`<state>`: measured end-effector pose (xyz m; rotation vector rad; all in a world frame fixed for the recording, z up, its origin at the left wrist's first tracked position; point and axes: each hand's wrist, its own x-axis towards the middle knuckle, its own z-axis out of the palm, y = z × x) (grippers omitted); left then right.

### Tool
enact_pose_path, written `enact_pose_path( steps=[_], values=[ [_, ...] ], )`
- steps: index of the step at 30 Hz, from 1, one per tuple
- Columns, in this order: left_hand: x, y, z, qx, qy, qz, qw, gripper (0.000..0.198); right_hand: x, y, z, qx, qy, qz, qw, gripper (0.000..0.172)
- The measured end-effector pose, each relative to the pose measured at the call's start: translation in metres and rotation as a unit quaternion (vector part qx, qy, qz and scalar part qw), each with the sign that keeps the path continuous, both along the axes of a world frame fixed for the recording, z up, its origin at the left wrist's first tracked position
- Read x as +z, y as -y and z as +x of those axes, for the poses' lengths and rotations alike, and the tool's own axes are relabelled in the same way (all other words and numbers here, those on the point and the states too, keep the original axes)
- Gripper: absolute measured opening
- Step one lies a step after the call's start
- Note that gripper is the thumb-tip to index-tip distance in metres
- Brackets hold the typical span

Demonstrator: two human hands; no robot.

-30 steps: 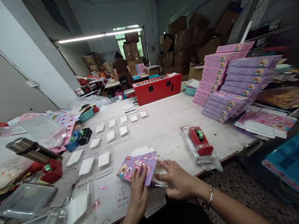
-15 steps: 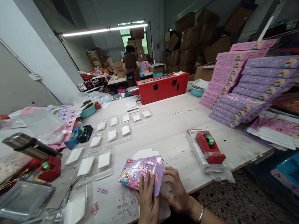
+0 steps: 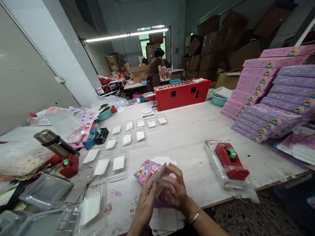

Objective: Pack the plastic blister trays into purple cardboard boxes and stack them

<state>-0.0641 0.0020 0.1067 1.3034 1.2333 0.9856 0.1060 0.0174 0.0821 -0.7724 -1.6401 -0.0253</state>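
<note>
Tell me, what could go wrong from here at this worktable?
The left hand appears to pinch a thin card flap, with the right hand bent close against it, so the card might crease or tear. Loose stickers lie close beside the left forearm and could get brushed away. The red tape dispenser rests on a plastic-wrapped pack; a knock might make it slide.

1. Machine [image 3: 183, 95], back of counter [image 3: 187, 137].
2. Scale [image 3: 147, 112], before machine.
3. Box [image 3: 142, 171], front, at hands [image 3: 147, 198].
4. Trays [image 3: 127, 165], left of and behind box.
5. Tape dispenser [image 3: 226, 161], on packet [image 3: 212, 159], right of box.
6. Stacked boxes [image 3: 267, 98], far right.
</note>
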Motion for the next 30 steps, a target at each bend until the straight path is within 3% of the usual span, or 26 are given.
enact_pose_path(
  steps=[3,5,8,11,15,17,20,23,25,27,29,30],
  values=[
    [-0.001,-0.001,-0.002,0.014,0.024,-0.009,1.0,0.057,-0.003,0.007,0.019,0.003,0.059,0.026,0.998,0.032],
    [0.0,0.0,-0.003,0.028,0.029,-0.019,0.999,0.057,-0.006,0.01,0.033,-0.013,0.06,0.004,0.998,0.028],
    [0.005,0.001,-0.002,0.032,0.048,-0.03,0.998,0.058,-0.008,0.0,0.06,-0.101,0.046,-0.127,0.986,0.023],
    [0.014,0.003,-0.004,0.04,0.062,-0.027,0.997,0.064,-0.007,-0.034,0.086,-0.186,0.058,-0.237,0.952,0.042],
    [0.034,0.006,-0.021,0.082,0.087,-0.043,0.992,0.069,-0.01,-0.086,0.101,-0.198,0.147,-0.342,0.907,0.048],
    [0.048,0.003,-0.033,0.125,0.102,-0.076,0.984,0.063,-0.015,-0.098,0.103,-0.179,0.206,-0.4,0.875,0.061],
    [0.072,-0.008,-0.043,0.189,0.139,-0.121,0.964,0.057,-0.02,-0.098,0.108,-0.172,0.271,-0.461,0.828,0.082],
    [0.089,-0.028,-0.035,0.151,0.188,-0.152,0.958,0.063,-0.02,-0.088,0.119,-0.204,0.301,-0.473,0.802,0.072],
    [0.091,-0.04,-0.025,0.115,0.192,-0.161,0.961,0.068,-0.016,-0.077,0.122,-0.24,0.293,-0.423,0.823,0.057],
    [0.085,-0.048,-0.015,0.112,0.18,-0.159,0.964,0.07,-0.011,-0.064,0.12,-0.259,0.255,-0.314,0.877,0.042],
    [0.076,-0.052,-0.008,0.094,0.176,-0.148,0.969,0.069,-0.009,-0.052,0.114,-0.246,0.219,-0.208,0.921,0.034],
    [0.072,-0.052,-0.006,0.069,0.18,-0.143,0.971,0.067,-0.009,-0.047,0.111,-0.236,0.216,-0.188,0.928,0.032]
  ],
)
